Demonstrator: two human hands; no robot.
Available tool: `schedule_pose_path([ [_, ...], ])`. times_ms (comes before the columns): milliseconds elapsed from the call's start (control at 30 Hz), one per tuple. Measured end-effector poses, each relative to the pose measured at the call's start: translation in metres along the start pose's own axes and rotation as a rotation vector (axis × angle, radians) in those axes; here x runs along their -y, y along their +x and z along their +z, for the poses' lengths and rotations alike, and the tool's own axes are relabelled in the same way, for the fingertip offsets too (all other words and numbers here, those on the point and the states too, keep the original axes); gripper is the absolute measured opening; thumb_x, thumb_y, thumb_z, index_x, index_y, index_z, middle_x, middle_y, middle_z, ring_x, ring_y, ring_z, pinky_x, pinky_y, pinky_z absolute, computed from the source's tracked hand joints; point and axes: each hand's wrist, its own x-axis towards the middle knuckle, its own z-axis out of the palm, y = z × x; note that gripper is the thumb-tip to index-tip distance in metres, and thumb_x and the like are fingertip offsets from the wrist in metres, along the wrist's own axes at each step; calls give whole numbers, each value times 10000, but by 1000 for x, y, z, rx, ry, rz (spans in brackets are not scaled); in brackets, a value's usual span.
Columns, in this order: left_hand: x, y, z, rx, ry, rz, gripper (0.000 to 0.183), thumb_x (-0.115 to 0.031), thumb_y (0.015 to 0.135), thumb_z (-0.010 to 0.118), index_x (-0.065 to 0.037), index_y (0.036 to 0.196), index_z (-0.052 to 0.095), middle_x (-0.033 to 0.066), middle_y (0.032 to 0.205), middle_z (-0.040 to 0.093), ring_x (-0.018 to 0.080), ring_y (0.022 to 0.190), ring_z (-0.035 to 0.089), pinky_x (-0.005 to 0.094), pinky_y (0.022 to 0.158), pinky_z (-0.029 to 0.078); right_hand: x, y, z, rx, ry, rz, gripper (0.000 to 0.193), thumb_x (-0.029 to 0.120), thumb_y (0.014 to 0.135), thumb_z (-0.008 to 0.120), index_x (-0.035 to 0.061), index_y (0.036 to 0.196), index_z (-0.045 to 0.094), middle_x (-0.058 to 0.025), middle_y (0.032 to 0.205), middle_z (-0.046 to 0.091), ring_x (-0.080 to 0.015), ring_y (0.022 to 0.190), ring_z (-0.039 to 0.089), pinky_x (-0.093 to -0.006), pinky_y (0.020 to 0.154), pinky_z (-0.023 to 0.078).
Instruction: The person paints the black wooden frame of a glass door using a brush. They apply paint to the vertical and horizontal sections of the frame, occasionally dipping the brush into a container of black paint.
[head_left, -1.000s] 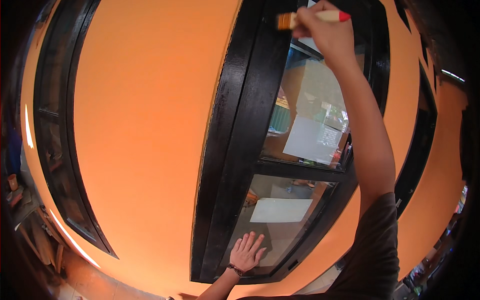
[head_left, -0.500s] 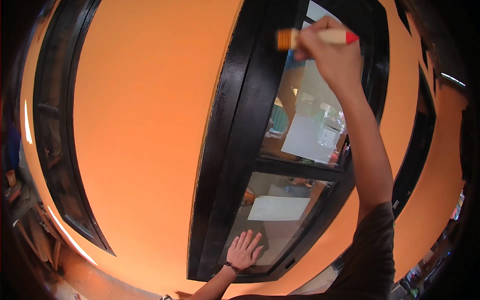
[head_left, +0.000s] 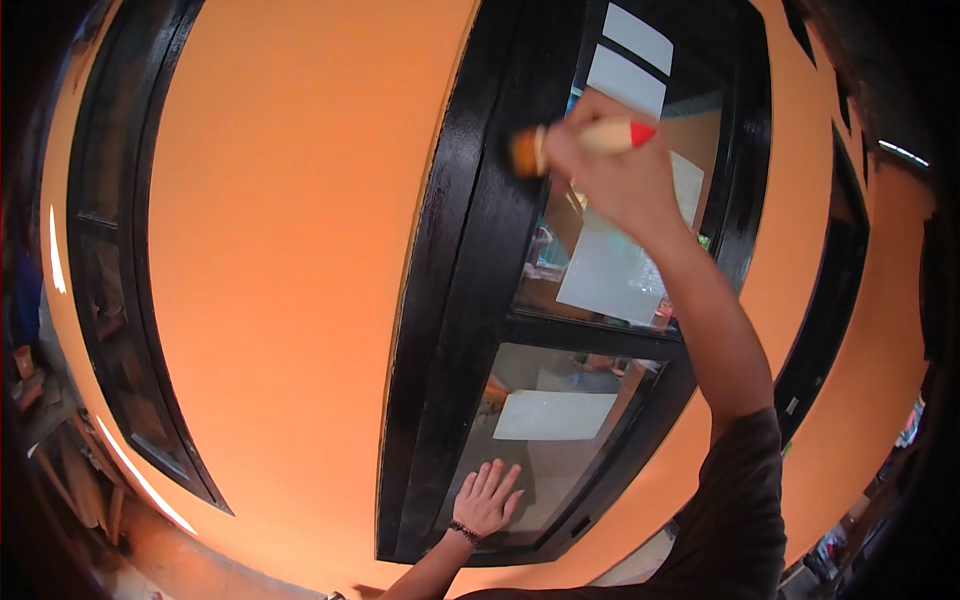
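Observation:
My right hand [head_left: 615,185] is raised and grips a paintbrush [head_left: 580,140] with a pale wooden handle, a red tip and a metal ferrule. Its bristles touch the glossy black window frame [head_left: 470,280] at its left upright. My left hand [head_left: 487,498] lies flat with spread fingers on the lower glass pane [head_left: 560,440], near the bottom of the frame. A dark bracelet sits on that wrist. White paper sheets [head_left: 553,415] are stuck on the panes.
An orange wall [head_left: 290,260] surrounds the window. A second black-framed window [head_left: 110,270] stands at the left, and another black frame [head_left: 830,300] at the right. Clutter lies low at the left edge [head_left: 40,420].
My right hand has moved the brush down and to the left along the black frame. My left hand stays flat on the lower pane.

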Motion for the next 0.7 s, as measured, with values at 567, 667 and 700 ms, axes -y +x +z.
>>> schedule_pose_path([
  [567,0,-14,23,-15,132,-16,517,-397,867,563,-240,1355,493,107,1427,407,252,1261,408,402,1044,280,-5,108,-68,-407,74,-208,120,74,748,635,13,662,578,-105,630,644,-151,569,640,-276,513,514],
  [667,-2,-12,25,8,176,-17,513,-412,872,552,-242,1354,493,111,1426,409,259,1278,399,403,1068,258,-5,108,-67,-254,-65,-124,131,97,753,638,-2,682,591,-116,619,643,-164,542,640,-281,509,515],
  [700,-2,-13,26,4,187,-31,513,-412,872,552,-242,1354,493,111,1426,409,259,1278,399,403,1068,258,-2,106,-68,-246,-50,-129,131,97,753,638,-2,682,591,-116,619,643,-164,542,640,-281,509,515],
])
